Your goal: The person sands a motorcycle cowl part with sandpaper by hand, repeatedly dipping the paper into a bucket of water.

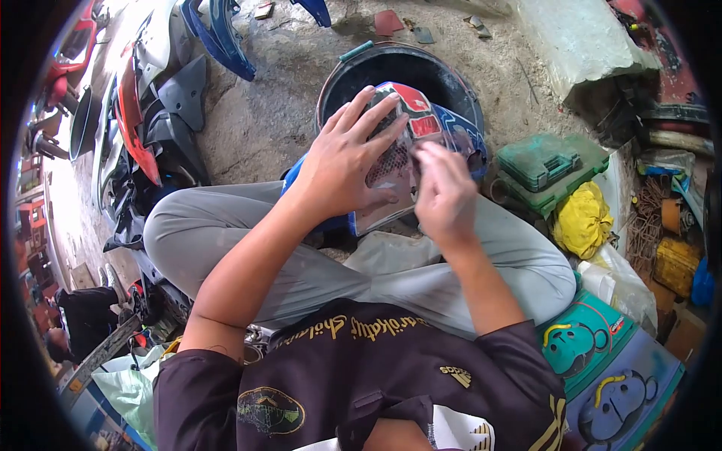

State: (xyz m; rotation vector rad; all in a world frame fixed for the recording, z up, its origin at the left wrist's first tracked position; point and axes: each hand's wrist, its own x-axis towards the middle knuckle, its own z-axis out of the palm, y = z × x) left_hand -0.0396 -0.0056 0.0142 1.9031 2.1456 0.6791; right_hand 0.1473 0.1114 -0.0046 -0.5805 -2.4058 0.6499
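Observation:
A blue, red and grey plastic panel (423,125) rests over my lap, its far end against a black bucket (444,69). My left hand (347,154) lies spread on the panel's left part, its fingers apart and pointing away from me. On the right, my right hand (445,192) is at the panel's surface with its fingers bent together. A small dark thing shows at those fingertips, blurred and too small to name. A whitish cloth (391,253) lies on my lap below the panel.
Red, grey and black panels (135,120) stand at the left; blue ones (218,37) lie beyond. A green case (553,161), a yellow bag (583,219) and printed boxes (617,391) are at the right. Another person (83,316) is at the far left.

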